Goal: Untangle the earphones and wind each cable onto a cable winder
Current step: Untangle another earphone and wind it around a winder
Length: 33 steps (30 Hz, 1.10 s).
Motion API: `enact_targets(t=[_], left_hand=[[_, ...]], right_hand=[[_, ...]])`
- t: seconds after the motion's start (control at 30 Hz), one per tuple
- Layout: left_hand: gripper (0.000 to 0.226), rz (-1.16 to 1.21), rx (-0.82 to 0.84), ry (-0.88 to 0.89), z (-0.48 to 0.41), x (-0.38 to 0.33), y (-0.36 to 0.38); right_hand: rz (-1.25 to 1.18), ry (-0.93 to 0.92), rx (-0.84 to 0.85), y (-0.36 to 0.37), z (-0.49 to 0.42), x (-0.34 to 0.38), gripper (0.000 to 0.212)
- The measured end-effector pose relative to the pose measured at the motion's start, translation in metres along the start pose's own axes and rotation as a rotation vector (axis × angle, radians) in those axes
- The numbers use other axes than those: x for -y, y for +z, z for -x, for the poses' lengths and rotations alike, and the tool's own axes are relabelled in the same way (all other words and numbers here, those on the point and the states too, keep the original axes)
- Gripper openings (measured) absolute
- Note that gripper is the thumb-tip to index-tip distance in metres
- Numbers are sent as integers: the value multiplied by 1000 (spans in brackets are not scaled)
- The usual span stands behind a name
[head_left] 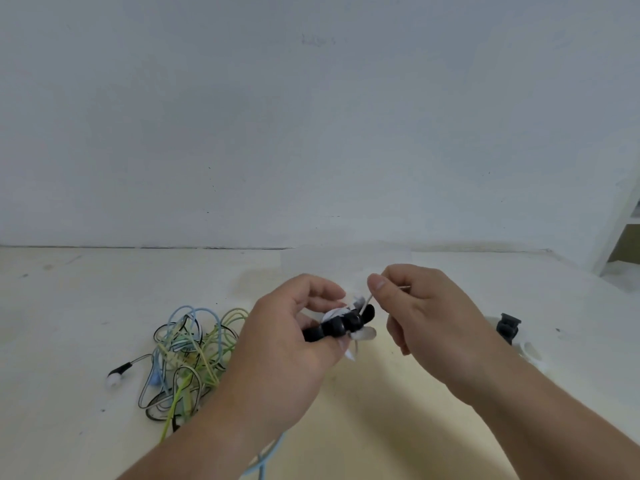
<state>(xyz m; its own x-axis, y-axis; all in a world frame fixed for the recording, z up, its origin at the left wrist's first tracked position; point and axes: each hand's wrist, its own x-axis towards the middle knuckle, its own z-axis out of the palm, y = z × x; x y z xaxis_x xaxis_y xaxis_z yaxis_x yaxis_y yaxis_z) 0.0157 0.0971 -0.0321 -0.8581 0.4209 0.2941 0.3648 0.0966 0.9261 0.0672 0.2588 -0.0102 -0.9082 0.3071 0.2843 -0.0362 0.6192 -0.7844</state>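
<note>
Lying left on the table (69,341), the tangled earphones (188,358) sat beside the left hand (287,344), its grip curled round a black cable winder (341,325); the right hand (419,313) pinched the white cable (367,301); a second winder (507,327) lay farther right.

Two hands and two forearms fill the lower middle and lower right of the frame. The left hand (287,341) joins the left forearm (214,427), which runs off the bottom edge left of centre. The right hand (426,317) joins the right forearm (554,420), which runs off the lower right corner. Both forearms are bare to the frame's edge. The right thumbnail (380,285) is short and plain.
</note>
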Motion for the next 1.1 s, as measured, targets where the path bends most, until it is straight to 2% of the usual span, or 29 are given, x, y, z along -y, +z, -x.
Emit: enact_targets(t=[0.17, 0.27, 0.4, 0.5, 0.63, 0.83, 0.9, 1.0, 1.1], left_hand=[[27, 300, -67, -153, -3, -1, 0], [22, 476, -82, -218, -5, -1, 0], [30, 669, -34, -254, -7, -1, -3], [35, 694, 47, -256, -7, -3, -5], [46, 657, 113, -284, -5, -3, -4], [39, 543, 234, -263, -4, -1, -8], [33, 408, 269, -188, -3, -2, -8], [30, 0, 235, -28, 0, -1, -6], [38, -280, 165, 83, 2, -2, -5]], right_hand=[[-189, 34, -35, -7, 1, 4, 40], [-205, 42, -18, -8, 1, 6, 43], [-172, 119, 19, -9, -3, -1, 48], [-170, 151, 40, -8, -6, -5, 50], [-159, 148, 39, -9, -6, -5, 53], [-170, 166, 96, -11, -3, -2, 48], [-182, 168, 123, -11, -2, -1, 46], [-65, 141, 134, -9, -1, -2, 46], [43, 72, 144, -6, -2, -2, 45]])
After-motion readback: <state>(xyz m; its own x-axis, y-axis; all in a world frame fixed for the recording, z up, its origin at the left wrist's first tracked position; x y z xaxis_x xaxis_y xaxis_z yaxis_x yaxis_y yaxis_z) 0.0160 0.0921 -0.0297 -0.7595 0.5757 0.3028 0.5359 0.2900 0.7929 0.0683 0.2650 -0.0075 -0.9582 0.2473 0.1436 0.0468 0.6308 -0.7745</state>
